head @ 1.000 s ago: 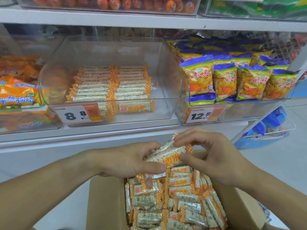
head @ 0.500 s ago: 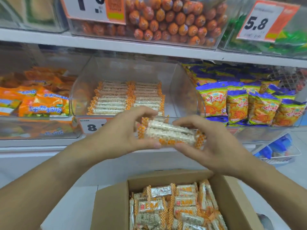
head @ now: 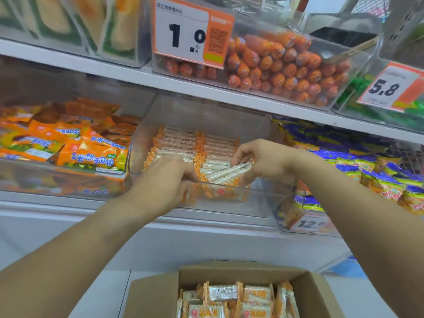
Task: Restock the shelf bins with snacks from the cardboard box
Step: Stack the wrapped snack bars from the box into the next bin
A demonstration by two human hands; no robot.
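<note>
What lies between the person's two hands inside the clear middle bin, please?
In the head view, a small stack of snack bars spans the gap, held at its ends by the left hand and the right hand, over the clear bin.

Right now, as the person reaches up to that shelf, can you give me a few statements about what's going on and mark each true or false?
1. Both hands, the left hand and the right hand, hold snack bars over the clear middle bin. True.
2. The cardboard box below is empty. False: it holds more wrapped bars.
3. The price tag above the middle bin reads 1.0. True.
4. The bin under that tag holds green bags. False: it holds orange sausages.
5. The bin left of the middle one holds orange packets. True.
</note>
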